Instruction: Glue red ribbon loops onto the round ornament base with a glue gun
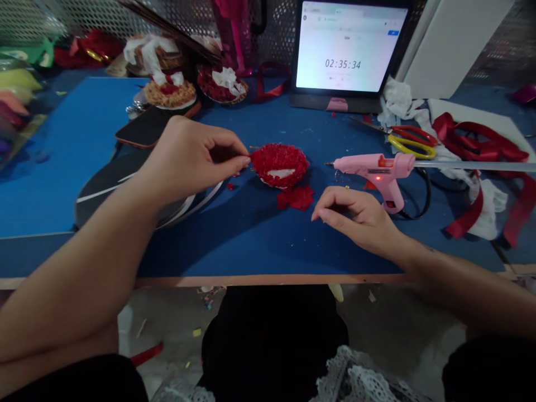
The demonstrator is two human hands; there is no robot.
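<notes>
A round white disc covered with red crumpled petals (280,163) lies on the blue table (251,234). My left hand (195,156) pinches the left edge of this red disc with its fingertips pressed together. A small pile of loose red pieces (296,197) lies just in front of the disc. My right hand (355,216) rests on the table to the right of that pile, fingers curled loosely, and nothing shows in them. A pink glue gun (379,170) stands behind my right hand with its red light on and its nozzle pointing left toward the disc.
Red and yellow scissors (408,139), red ribbon (481,148) and white fabric (404,103) lie at the right. A tablet (349,47) showing 02:35:34 stands at the back. A dark phone (144,128), a black roll (109,187) and finished red-and-white discs (170,92) are at the left.
</notes>
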